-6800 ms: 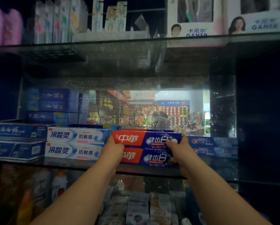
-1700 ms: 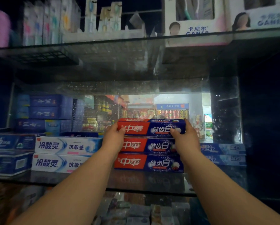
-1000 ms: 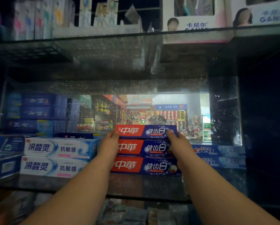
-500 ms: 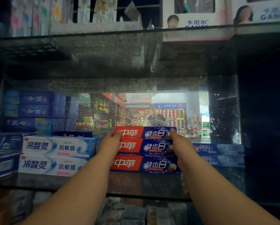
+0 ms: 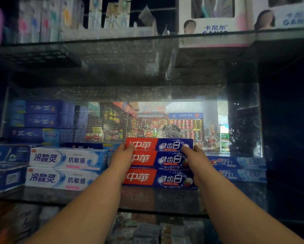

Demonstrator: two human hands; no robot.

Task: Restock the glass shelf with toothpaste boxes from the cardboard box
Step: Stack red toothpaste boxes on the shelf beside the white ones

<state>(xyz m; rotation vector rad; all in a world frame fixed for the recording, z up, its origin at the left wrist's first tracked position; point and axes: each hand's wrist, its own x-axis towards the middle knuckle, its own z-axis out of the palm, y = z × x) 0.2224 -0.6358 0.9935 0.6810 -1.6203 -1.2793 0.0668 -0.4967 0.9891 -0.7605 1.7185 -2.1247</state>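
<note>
Third red-and-blue card toothpaste box tops the stack, left hand and right hand fingers clamped on its ends. Supply carton's unseen, so dunno what's left.

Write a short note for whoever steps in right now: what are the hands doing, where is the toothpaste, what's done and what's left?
Hands: the left hand holds the left end of the top box; the right hand holds its right end.
Things: the top box lies on the middle box and bottom box, a stack of three on the glass shelf, between the white boxes and the Crest boxes.
Done: three boxes stacked.
Left: let go of the top box, then probably fetch more. The cardboard box is out of view, so I cannot tell how many remain.
</note>
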